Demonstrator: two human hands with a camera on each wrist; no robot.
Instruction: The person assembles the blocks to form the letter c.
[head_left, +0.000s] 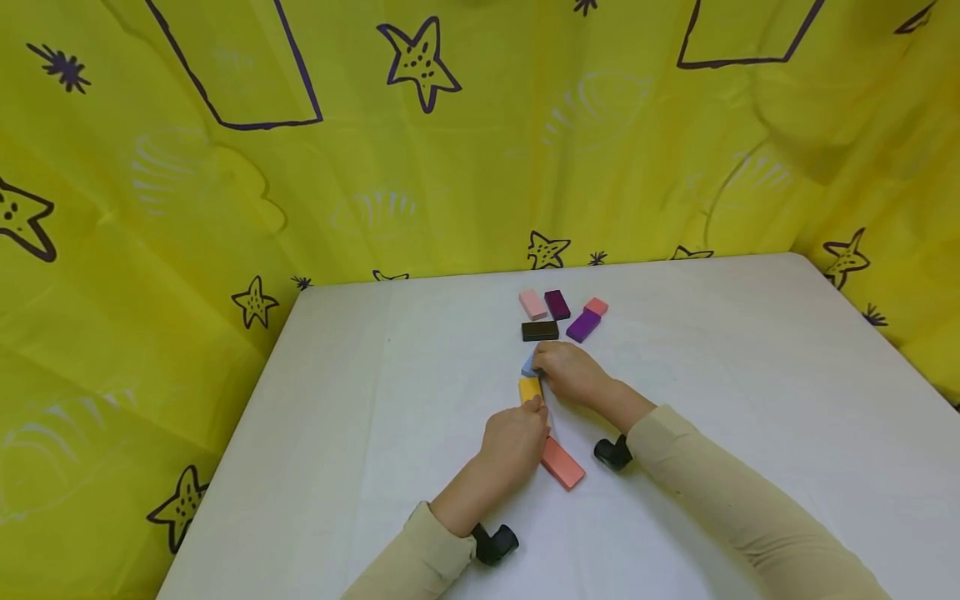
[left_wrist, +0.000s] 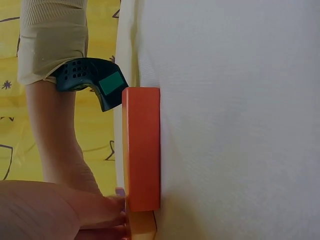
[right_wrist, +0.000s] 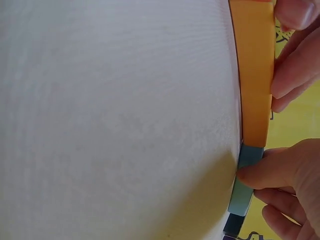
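Observation:
A row of wooden-looking blocks runs across the white table. In the head view my left hand (head_left: 513, 446) grips the yellow block (head_left: 529, 389), covering much of it. The coral block (head_left: 562, 463) lies at its near end, and the left wrist view shows this coral block (left_wrist: 144, 150) meeting the yellow one end to end. My right hand (head_left: 573, 372) pinches a small light blue block (head_left: 528, 367) at the far end of the yellow block. The right wrist view shows my right thumb on the blue block (right_wrist: 241, 202), right up against the yellow block (right_wrist: 255, 75).
Beyond my right hand lie a dark brown block (head_left: 540, 331), a pale pink block (head_left: 532, 304), a dark plum block (head_left: 557, 304), a purple block (head_left: 583, 326) and a small coral block (head_left: 597, 307). A yellow patterned cloth (head_left: 480, 167) hangs behind the white table (head_left: 337, 467).

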